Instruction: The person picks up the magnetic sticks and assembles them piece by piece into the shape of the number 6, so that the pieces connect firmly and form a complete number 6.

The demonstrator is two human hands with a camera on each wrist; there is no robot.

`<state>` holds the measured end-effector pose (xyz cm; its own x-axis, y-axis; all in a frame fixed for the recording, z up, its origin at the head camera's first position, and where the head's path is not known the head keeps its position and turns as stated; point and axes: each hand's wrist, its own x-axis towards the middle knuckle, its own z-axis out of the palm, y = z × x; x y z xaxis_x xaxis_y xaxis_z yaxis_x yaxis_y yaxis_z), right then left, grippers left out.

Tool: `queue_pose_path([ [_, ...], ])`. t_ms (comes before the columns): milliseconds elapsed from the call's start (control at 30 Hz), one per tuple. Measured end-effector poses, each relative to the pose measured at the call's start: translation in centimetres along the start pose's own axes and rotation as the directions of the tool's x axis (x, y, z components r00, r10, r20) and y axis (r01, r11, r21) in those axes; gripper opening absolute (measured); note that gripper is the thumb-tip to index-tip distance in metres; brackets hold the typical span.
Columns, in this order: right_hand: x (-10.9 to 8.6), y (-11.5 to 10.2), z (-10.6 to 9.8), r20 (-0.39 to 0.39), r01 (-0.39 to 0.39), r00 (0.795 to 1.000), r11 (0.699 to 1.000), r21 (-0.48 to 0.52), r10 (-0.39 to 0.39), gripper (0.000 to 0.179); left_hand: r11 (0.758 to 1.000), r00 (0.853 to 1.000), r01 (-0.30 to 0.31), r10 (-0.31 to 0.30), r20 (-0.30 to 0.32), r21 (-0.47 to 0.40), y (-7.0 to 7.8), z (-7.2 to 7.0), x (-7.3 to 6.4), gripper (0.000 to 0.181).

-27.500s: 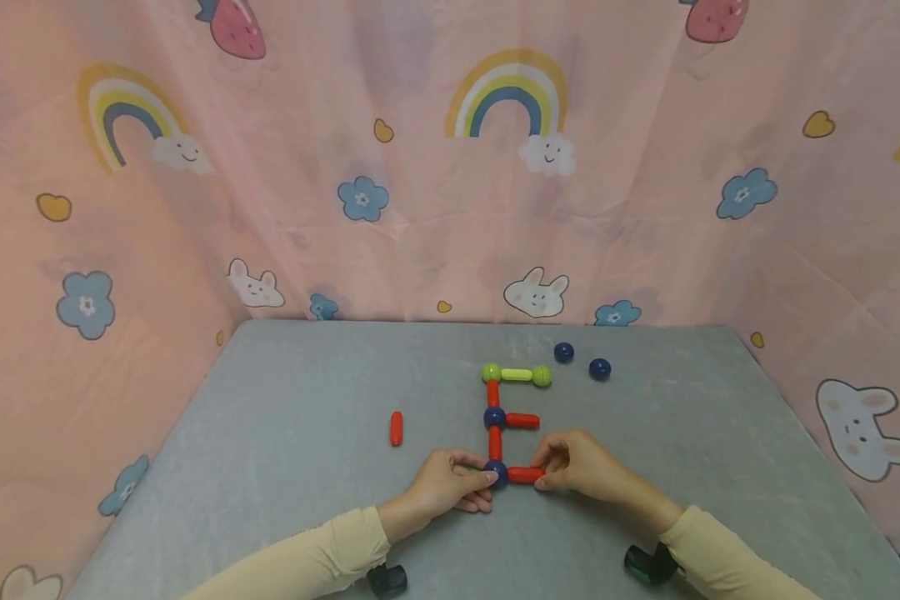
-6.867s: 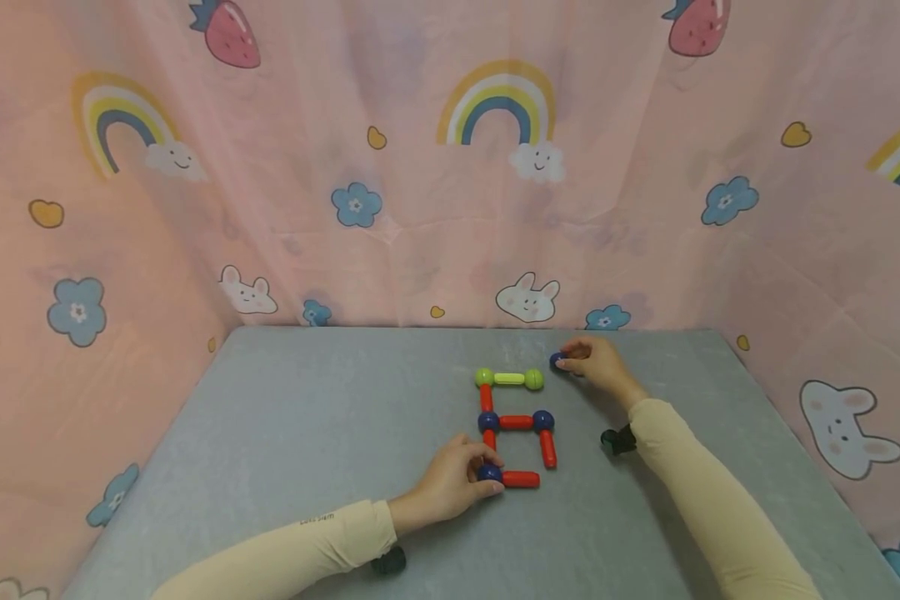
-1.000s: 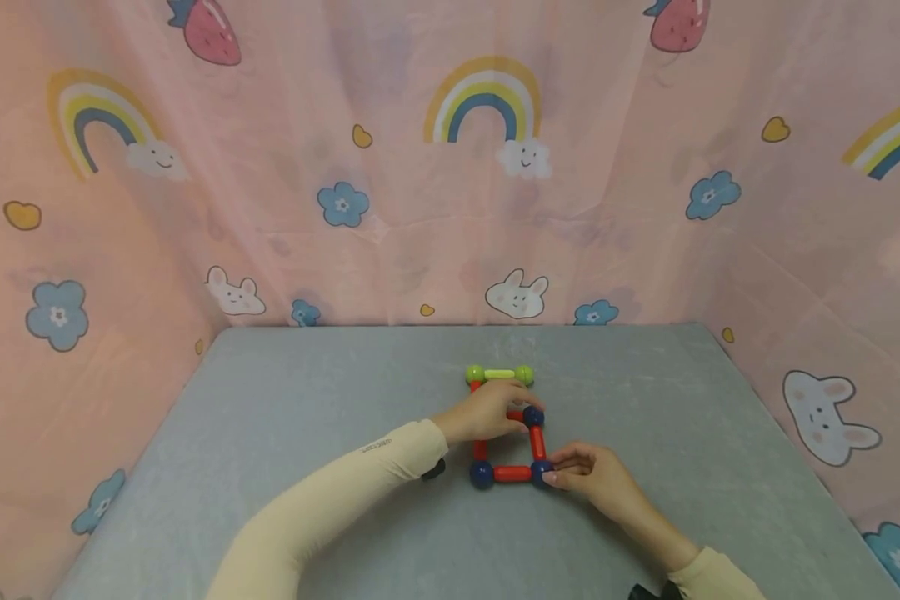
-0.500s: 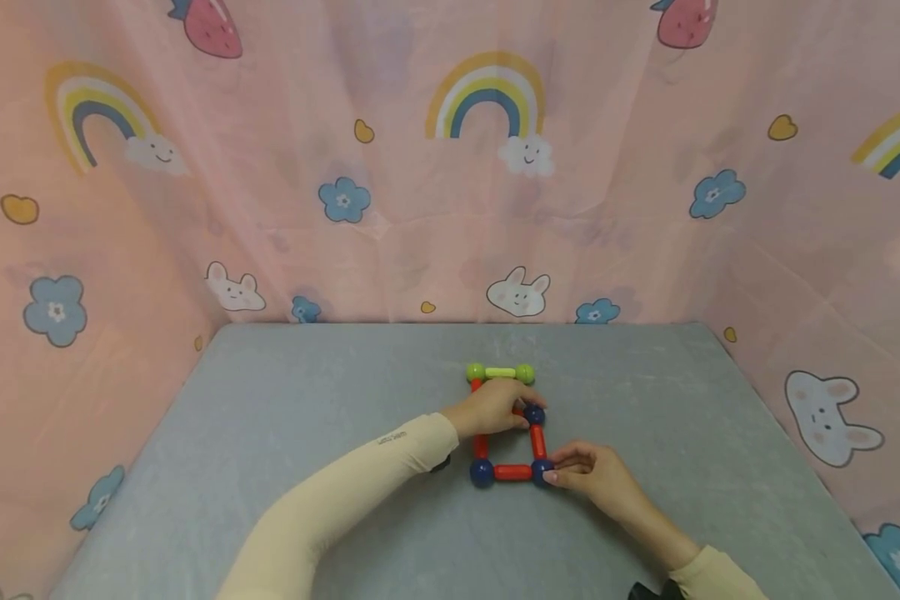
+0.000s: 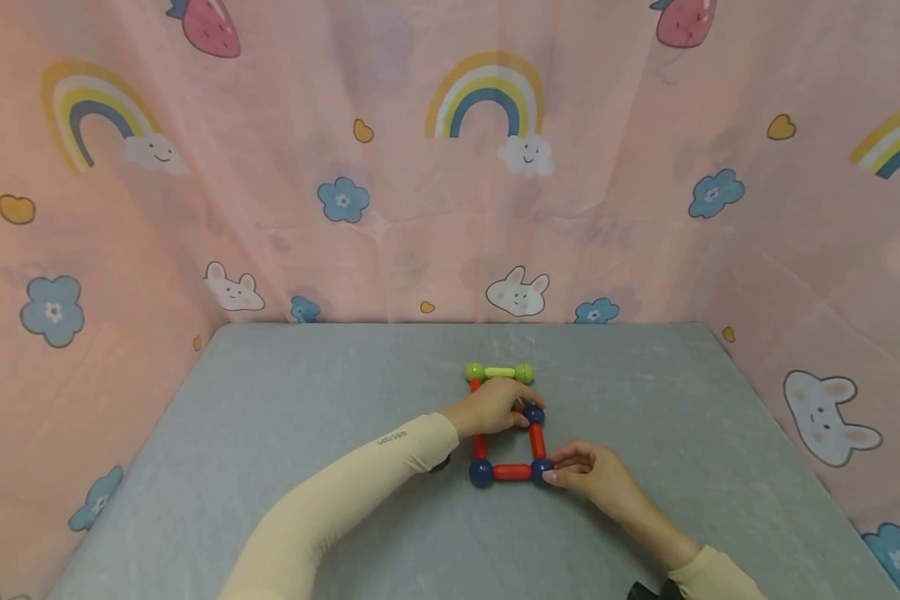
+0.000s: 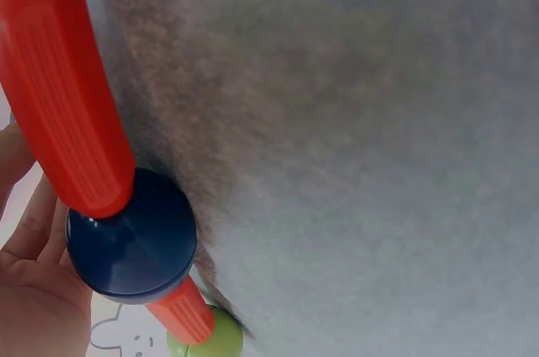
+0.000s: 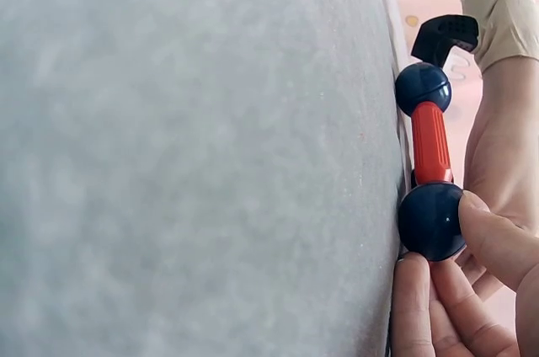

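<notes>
Magnetic balls and rods lie joined on the grey table, forming a square with an arm above it. My left hand (image 5: 491, 407) pinches the upper right blue ball (image 5: 534, 414), hiding the square's upper left corner in the head view. At the lower right corner my right hand (image 5: 598, 482) pinches another blue ball (image 7: 431, 222) between thumb and fingers. A red rod (image 5: 537, 442) joins these two balls. Another red rod (image 5: 512, 472) runs to the lower left blue ball (image 5: 482, 473). At the top, a green rod (image 5: 499, 372) spans two green balls (image 5: 475, 372).
The grey table (image 5: 307, 392) extends around the figure to its back edge. A pink patterned curtain (image 5: 390, 250) hangs behind and at both sides. A dark wrist device (image 5: 654, 591) sits by the right sleeve.
Since the oldest frame, the loose red rod and two loose blue balls have joined the figure, closing the square. Both hands moved to its right-hand corners; over the last second they barely shift.
</notes>
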<state>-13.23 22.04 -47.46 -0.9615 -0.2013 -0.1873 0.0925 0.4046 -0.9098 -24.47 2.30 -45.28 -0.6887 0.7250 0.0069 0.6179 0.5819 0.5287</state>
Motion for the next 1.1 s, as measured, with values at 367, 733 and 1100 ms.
queue_pose_path([
  [367,0.1,0.0,0.0,-0.010,-0.006,1.000,1.000,0.002,0.006,0.043,1.000,1.000,0.009,-0.009,0.010,-0.012,0.1,0.0,-0.2,0.037],
  [733,0.1,0.2,0.0,0.001,0.001,1.000,1.000,0.012,-0.001,0.043,0.997,1.000,-0.026,0.025,-0.018,-0.077,-0.9,-0.8,-0.3,0.038],
  [1100,0.1,0.0,0.2,-0.026,-0.021,0.999,1.000,-0.003,0.021,0.042,0.974,0.920,0.219,-0.227,-0.320,-0.062,-3.8,-3.3,-1.1,0.030],
])
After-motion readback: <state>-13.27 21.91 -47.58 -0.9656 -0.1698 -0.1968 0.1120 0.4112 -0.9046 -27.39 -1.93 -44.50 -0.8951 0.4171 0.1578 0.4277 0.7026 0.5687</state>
